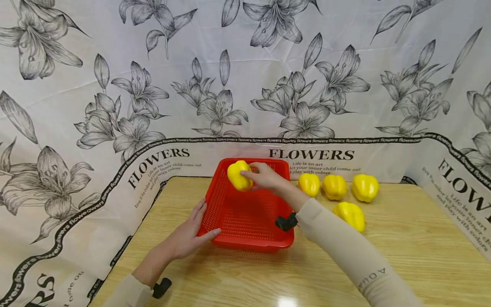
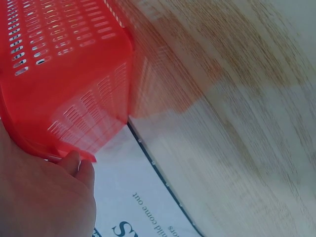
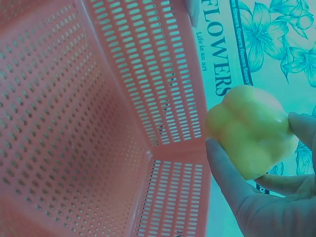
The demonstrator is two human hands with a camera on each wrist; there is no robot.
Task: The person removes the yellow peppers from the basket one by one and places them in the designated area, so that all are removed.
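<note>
A yellow bell pepper (image 1: 238,175) is held over the back left part of a red plastic basket (image 1: 251,243). My right hand (image 1: 265,175) grips this pepper; in the right wrist view thumb and fingers press on opposite sides of the pepper (image 3: 252,133), beside the slotted basket wall (image 3: 148,64). At the basket's left side my left hand (image 1: 186,238) holds the rim, thumb at the front corner and fingers along the outer wall. Fingertips (image 2: 85,170) hook the rim in the left wrist view. The visible basket floor has no peppers on it.
Several yellow bell peppers stand right of the basket: three in a back row, one of them a pepper (image 1: 365,187) at the far right, and a nearer pepper (image 1: 350,216) by my right forearm. A flower-printed cloth (image 1: 238,149) hangs behind the wooden table (image 1: 414,238).
</note>
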